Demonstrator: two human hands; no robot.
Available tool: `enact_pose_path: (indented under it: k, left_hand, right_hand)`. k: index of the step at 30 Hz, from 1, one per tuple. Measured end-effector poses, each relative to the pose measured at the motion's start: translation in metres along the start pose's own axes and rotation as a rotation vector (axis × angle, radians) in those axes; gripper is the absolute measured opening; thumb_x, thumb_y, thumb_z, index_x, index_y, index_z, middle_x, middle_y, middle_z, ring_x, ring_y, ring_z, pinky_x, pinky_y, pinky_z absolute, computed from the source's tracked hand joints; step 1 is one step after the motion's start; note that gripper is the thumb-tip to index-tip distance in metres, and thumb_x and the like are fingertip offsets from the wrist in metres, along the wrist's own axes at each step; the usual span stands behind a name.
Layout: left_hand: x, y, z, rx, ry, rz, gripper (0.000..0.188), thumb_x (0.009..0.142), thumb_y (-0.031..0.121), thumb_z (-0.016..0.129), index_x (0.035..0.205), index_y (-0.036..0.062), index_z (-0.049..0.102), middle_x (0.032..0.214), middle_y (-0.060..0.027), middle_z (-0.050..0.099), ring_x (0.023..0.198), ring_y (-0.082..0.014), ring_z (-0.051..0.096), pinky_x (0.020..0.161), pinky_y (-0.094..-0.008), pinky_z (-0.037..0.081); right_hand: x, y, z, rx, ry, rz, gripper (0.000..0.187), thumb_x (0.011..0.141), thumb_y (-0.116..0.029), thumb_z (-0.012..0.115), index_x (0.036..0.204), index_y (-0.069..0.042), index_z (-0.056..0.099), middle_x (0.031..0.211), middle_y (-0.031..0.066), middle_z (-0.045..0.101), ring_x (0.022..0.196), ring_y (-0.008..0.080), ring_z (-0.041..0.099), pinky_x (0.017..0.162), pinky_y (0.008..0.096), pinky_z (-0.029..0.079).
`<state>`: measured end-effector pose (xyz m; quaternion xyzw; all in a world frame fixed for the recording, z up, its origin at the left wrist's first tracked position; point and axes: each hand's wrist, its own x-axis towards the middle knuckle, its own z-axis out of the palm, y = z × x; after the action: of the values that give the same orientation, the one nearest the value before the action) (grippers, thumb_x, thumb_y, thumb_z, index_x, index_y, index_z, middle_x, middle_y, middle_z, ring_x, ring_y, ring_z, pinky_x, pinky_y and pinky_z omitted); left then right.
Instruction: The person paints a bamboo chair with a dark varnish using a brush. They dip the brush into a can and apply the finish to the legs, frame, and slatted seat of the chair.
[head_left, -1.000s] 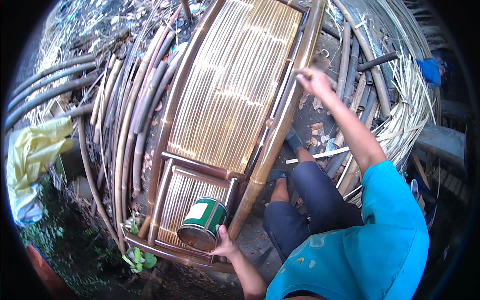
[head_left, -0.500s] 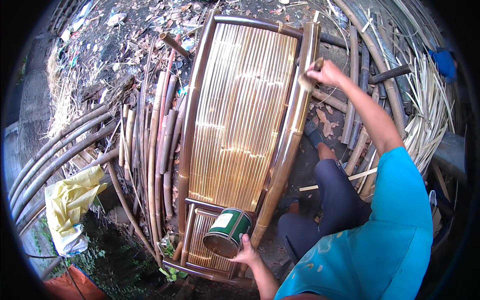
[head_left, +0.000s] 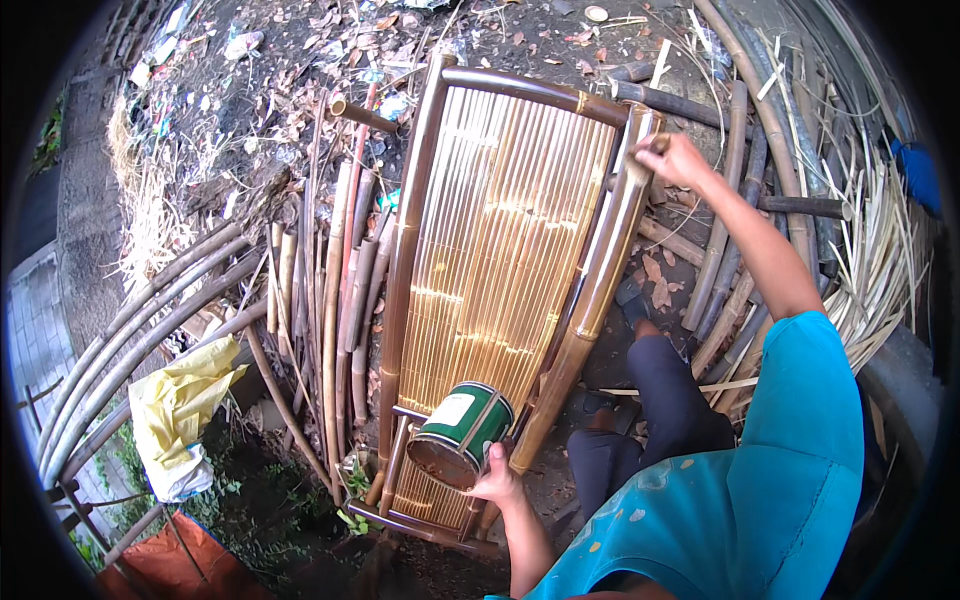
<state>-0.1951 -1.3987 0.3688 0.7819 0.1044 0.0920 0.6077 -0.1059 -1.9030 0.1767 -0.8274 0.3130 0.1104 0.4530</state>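
Note:
A long bamboo frame with a slatted panel (head_left: 500,230) lies before me, its surface glossy. My right hand (head_left: 674,162) grips a brush (head_left: 650,150) at the far end of the thick right-hand bamboo rail (head_left: 590,300). The bristles are partly hidden, and seem to touch the rail. My left hand (head_left: 497,478) holds a green tin can (head_left: 463,432) with a pale label, tilted over the near end of the frame. Its thumb lies against the can's side; the other fingers are hidden. What is inside the can does not show.
Bamboo poles (head_left: 340,310) lie along the frame's left side, with curved ones (head_left: 150,320) farther left. More poles (head_left: 730,200) and a heap of pale split strips (head_left: 880,260) lie to the right. A yellow sack (head_left: 185,390) hangs at the left. Leaves and litter cover the ground.
The view has shifted, so the frame appears lower and farther right. My right hand still holds the brush near the rail's far end; my left hand keeps the can over the near end.

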Motion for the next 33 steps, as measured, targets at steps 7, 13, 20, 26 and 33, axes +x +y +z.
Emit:
enact_pose_path:
  k: [7, 13, 20, 26, 33]
  left_hand:
    - [-0.009, 0.025, -0.025, 0.059, 0.048, 0.115, 0.088, 0.081, 0.016, 0.085, 0.147, -0.0057, 0.031, 0.142, -0.0203, 0.047, 0.126, -0.0309, 0.052, 0.107, -0.045, 0.045]
    - [-0.036, 0.025, -0.106, 0.084, 0.088, 0.216, 0.077, 0.081, 0.017, 0.086, 0.14, -0.0067, 0.042, 0.13, -0.0183, 0.057, 0.113, -0.0275, 0.06, 0.099, -0.0407, 0.049]
    - [-0.088, 0.029, -0.221, 0.07, 0.106, 0.298, 0.071, 0.079, 0.003, 0.082, 0.139, -0.0062, 0.043, 0.128, -0.0159, 0.058, 0.109, -0.0255, 0.062, 0.099, -0.038, 0.049]
    - [-0.164, 0.021, -0.35, 0.034, 0.171, 0.215, 0.088, 0.074, 0.003, 0.087, 0.144, -0.0066, 0.035, 0.132, -0.0174, 0.055, 0.115, -0.0262, 0.06, 0.102, -0.0385, 0.048]
    - [-0.225, 0.013, -0.418, 0.088, 0.243, 0.209, 0.105, 0.069, 0.01, 0.092, 0.149, -0.0058, 0.026, 0.139, -0.0191, 0.049, 0.125, -0.027, 0.054, 0.106, -0.04, 0.045]
  right_hand:
    - [-0.016, 0.003, 0.077, -0.367, 0.324, -0.22, 0.031, 0.088, -0.01, 0.069, 0.118, -0.013, 0.069, 0.118, 0.0149, 0.07, 0.104, 0.0283, 0.069, 0.094, 0.0417, 0.058]
    - [-0.25, -0.033, 0.287, -0.268, 0.078, -0.298, 0.022, 0.083, -0.008, 0.065, 0.104, -0.004, 0.059, 0.104, 0.0209, 0.066, 0.097, 0.0351, 0.068, 0.081, 0.0457, 0.06]
    - [-0.431, -0.046, 0.432, -0.009, -0.678, -0.402, 0.026, 0.083, -0.029, 0.074, 0.096, -0.008, 0.072, 0.093, 0.0177, 0.073, 0.093, 0.0369, 0.07, 0.084, 0.042, 0.055]
    - [-0.411, -0.028, 0.382, 0.322, -0.204, -0.088, 0.022, 0.093, -0.026, 0.071, 0.099, -0.005, 0.073, 0.082, 0.0022, 0.072, 0.071, 0.0119, 0.066, 0.062, 0.0296, 0.055]
    - [-0.413, 0.097, 0.195, 0.14, 0.257, -0.069, 0.035, 0.087, -0.04, 0.076, 0.099, -0.007, 0.073, 0.085, 0.0055, 0.071, 0.069, 0.0157, 0.067, 0.056, 0.034, 0.054]
